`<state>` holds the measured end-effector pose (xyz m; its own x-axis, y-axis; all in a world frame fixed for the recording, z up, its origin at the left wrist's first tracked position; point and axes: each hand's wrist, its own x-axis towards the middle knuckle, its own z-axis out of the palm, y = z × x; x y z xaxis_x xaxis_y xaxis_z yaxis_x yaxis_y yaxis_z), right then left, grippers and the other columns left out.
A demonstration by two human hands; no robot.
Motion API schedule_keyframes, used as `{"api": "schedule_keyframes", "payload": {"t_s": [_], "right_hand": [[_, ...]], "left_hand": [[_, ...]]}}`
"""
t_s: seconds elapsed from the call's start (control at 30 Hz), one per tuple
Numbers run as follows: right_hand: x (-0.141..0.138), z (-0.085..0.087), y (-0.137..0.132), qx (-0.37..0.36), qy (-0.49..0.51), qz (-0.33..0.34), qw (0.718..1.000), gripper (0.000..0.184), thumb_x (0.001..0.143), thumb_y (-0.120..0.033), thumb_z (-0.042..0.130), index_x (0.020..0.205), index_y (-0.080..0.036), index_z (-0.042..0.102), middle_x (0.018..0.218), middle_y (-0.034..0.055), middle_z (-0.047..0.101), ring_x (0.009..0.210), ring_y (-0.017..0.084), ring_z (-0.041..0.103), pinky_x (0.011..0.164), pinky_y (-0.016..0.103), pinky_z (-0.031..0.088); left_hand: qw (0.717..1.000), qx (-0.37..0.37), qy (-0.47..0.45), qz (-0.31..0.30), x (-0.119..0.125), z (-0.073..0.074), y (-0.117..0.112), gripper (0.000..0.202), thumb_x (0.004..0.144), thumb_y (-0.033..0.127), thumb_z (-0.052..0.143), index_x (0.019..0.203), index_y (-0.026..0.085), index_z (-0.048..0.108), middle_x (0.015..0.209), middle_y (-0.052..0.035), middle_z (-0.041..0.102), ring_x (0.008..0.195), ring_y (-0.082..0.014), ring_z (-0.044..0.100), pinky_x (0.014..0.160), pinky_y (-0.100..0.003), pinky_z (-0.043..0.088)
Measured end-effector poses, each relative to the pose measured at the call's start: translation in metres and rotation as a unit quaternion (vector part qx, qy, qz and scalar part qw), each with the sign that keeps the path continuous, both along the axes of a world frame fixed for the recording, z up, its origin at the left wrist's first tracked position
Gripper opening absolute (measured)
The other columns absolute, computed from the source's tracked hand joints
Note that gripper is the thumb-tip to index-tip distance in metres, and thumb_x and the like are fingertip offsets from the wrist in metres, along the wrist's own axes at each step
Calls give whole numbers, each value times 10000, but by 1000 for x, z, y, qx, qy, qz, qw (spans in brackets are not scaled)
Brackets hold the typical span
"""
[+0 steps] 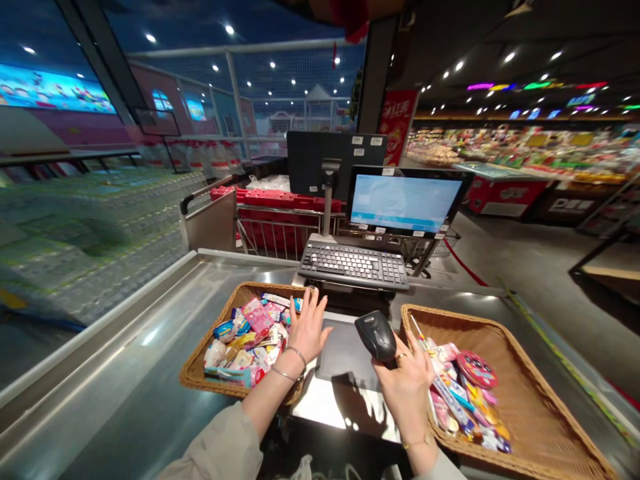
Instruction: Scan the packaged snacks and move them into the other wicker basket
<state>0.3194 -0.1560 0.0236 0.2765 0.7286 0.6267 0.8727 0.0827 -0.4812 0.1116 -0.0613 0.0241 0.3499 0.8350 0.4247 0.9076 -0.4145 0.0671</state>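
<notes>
My right hand (406,380) grips a black handheld barcode scanner (376,335), its head raised above the dark scale plate (345,347) set in the counter. The handle is hidden in my palm. Over the right rim of the left wicker basket (193,363) hovers my left hand (306,327), fingers spread and holding nothing. Small packaged sweets (255,317) in pink, blue and white wrappers fill that basket. Close beside my right hand stands a larger wicker basket (540,420), with more sweets heaped at its left and a round red tin (477,369) among them.
A black keyboard (355,263) and a lit monitor (405,203) stand behind the plate. Metal edging (100,320) borders the steel counter at left. Beyond it are a cart with red crates (280,200) and stacked bottle packs (100,233).
</notes>
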Motion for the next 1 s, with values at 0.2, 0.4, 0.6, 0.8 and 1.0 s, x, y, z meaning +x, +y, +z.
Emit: {"api": "schedule_keyframes", "payload": {"t_s": [0.2,0.4,0.6,0.8,1.0], "right_hand": [[-18,0,4,-4,-8,11,1000,305,747,-300,570,1024,-223,672,1178,46,691,1278,312,470,1062,508,247],[-32,-1,7,-15,-2,21,1000,272,727,-286,569,971,-230,676,1171,36,696,1287,314,472,1075,516,223],[-39,-6,10,-20,5,23,1000,263,719,-297,577,957,-239,672,1179,31,693,1294,310,472,1061,513,240],[-43,-10,13,-22,3,23,999,255,714,-301,578,944,-245,673,1172,26,696,1293,306,470,1069,510,227],[-45,-13,19,-24,2,23,999,236,720,-300,567,921,-237,676,1166,39,698,1291,301,469,1064,504,226]], "left_hand": [[998,-31,11,57,-32,-1,0,657,889,407,523,1479,191,329,1587,-150,237,1487,-320,125,1162,-650,75],[994,-61,24,91,-62,-4,4,658,872,407,539,1464,176,367,1581,-148,254,1483,-329,140,1167,-650,48],[988,-69,58,124,-89,-19,16,676,845,411,568,1449,163,392,1584,-147,249,1485,-333,120,1173,-640,15],[981,-109,78,144,-103,-24,28,697,825,432,598,1439,160,410,1582,-160,250,1485,-348,106,1156,-661,58],[974,-138,95,155,-110,-24,40,685,821,457,608,1422,174,443,1585,-144,245,1485,-342,110,1160,-649,33]]}}
